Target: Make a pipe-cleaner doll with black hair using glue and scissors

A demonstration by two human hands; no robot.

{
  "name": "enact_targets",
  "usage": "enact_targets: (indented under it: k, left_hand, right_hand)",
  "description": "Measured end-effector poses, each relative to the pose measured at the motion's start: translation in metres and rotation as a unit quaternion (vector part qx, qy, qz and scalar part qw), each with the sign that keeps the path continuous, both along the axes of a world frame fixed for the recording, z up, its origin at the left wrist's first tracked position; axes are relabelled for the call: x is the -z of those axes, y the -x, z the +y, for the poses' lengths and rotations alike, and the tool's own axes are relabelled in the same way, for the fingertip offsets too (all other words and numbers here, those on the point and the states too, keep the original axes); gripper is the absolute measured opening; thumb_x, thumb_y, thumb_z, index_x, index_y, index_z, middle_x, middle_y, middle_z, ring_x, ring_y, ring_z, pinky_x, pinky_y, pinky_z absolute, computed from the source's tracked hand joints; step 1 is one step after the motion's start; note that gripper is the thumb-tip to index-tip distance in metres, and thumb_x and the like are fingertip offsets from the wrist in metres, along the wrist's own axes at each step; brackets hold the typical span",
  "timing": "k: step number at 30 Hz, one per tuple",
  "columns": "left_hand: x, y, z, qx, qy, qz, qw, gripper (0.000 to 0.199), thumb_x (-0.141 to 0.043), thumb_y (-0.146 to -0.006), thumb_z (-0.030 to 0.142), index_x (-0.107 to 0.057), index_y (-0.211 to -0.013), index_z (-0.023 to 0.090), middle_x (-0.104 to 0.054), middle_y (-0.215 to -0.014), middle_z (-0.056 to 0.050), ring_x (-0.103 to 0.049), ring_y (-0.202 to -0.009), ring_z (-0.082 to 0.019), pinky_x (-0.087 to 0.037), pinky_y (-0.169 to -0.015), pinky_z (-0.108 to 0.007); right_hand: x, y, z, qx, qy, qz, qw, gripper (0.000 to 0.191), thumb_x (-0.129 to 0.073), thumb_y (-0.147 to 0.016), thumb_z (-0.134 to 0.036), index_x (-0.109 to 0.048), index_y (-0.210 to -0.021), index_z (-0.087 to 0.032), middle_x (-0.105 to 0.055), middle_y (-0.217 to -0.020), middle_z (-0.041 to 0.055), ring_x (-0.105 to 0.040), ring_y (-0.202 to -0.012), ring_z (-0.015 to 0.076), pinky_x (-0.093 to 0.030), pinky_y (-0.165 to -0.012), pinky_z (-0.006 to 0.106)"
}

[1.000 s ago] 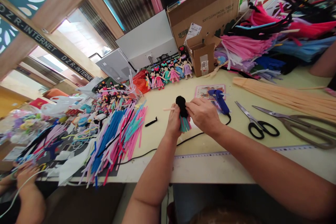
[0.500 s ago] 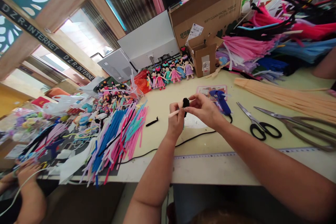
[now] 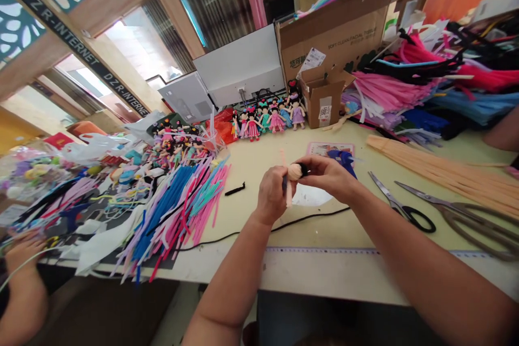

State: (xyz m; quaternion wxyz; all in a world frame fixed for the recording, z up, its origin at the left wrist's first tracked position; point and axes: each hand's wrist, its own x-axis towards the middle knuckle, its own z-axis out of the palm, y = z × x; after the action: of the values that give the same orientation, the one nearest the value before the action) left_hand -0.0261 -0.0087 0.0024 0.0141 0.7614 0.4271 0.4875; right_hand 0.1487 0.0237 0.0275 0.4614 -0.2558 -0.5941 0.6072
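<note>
Between my hands, above the table, is a small pipe-cleaner doll (image 3: pixel 295 172) with a peach head and black hair. My left hand (image 3: pixel 272 192) is closed round its lower part, and peach stems stick out above and below the fingers. The fingertips of my right hand (image 3: pixel 324 171) pinch the black hair at the head's right side. Under the hands lies a white sheet (image 3: pixel 311 196). A blue glue gun (image 3: pixel 343 161) rests just beyond my right hand, partly hidden by it. Left of my hands lies a short bent black stem (image 3: pixel 235 189).
Black-handled scissors (image 3: pixel 401 203) and larger shears (image 3: pixel 458 216) lie at right, near peach stems (image 3: pixel 438 162). Coloured pipe cleaners (image 3: pixel 174 211) cover the left. Finished dolls (image 3: pixel 275 118) stand before a monitor (image 3: pixel 239 65) and cardboard boxes (image 3: pixel 324 100). A black cable (image 3: pixel 227 238) crosses the table. Another person's hand (image 3: pixel 24 251) is far left.
The doll has turned, so its peach head now shows with the black hair at right. Both hands have shifted slightly, the left now wrapped lower round it. The whole view has tilted a little.
</note>
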Motion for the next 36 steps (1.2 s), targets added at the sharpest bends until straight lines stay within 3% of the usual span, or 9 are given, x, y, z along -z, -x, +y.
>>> enact_targets:
  k: [10, 17, 23, 29, 36]
  left_hand:
    - [-0.009, -0.003, -0.005, 0.006, -0.103, 0.072, 0.992, 0.023, -0.054, -0.086, 0.022, -0.051, -0.109, 0.021, -0.067, -0.101, -0.012, -0.061, -0.092, -0.022, -0.045, -0.08, -0.037]
    - [-0.01, -0.006, -0.006, 0.01, -0.047, 0.041, 0.998, 0.013, -0.051, -0.088, 0.028, -0.057, -0.099, 0.022, -0.068, -0.095, -0.01, -0.062, -0.091, -0.022, -0.045, -0.08, -0.038]
    - [-0.011, -0.006, -0.008, 0.017, -0.081, 0.036, 0.996, 0.013, -0.051, -0.088, 0.025, -0.056, -0.1, 0.022, -0.068, -0.1, -0.011, -0.062, -0.097, -0.022, -0.045, -0.085, -0.04]
    - [-0.013, -0.006, -0.007, 0.023, -0.066, 0.031, 0.997, 0.014, -0.051, -0.088, 0.026, -0.056, -0.101, 0.022, -0.068, -0.101, -0.01, -0.063, -0.096, -0.022, -0.045, -0.085, -0.04]
    - [-0.011, -0.008, -0.007, 0.051, -0.029, -0.026, 0.998, 0.014, -0.053, -0.087, 0.026, -0.055, -0.1, 0.022, -0.067, -0.097, -0.01, -0.062, -0.092, -0.022, -0.044, -0.083, -0.039]
  right_hand:
    - [0.0, -0.01, -0.003, -0.01, -0.051, -0.018, 0.998, 0.034, -0.08, -0.066, -0.03, -0.07, -0.098, -0.024, -0.07, -0.095, 0.003, -0.065, -0.087, 0.0184, -0.055, -0.079, 0.035]
    - [0.0, -0.011, -0.003, -0.002, -0.07, -0.047, 0.996, 0.037, -0.08, -0.066, -0.033, -0.066, -0.1, -0.024, -0.069, -0.099, 0.0041, -0.065, -0.09, 0.0199, -0.055, -0.083, 0.038]
    - [-0.001, -0.007, -0.007, 0.028, -0.107, -0.056, 0.992, 0.049, -0.081, -0.066, -0.035, -0.057, -0.108, -0.028, -0.066, -0.102, 0.0034, -0.063, -0.1, 0.0195, -0.053, -0.088, 0.037]
    - [-0.003, -0.006, -0.01, 0.06, -0.153, -0.086, 0.983, 0.045, -0.077, -0.07, -0.04, -0.057, -0.108, -0.027, -0.066, -0.101, 0.0048, -0.063, -0.096, 0.0194, -0.053, -0.087, 0.038]
    - [0.001, -0.007, -0.006, 0.06, -0.151, -0.089, 0.983, 0.045, -0.077, -0.071, -0.039, -0.058, -0.11, -0.029, -0.066, -0.099, 0.0032, -0.063, -0.093, 0.0192, -0.052, -0.085, 0.037]
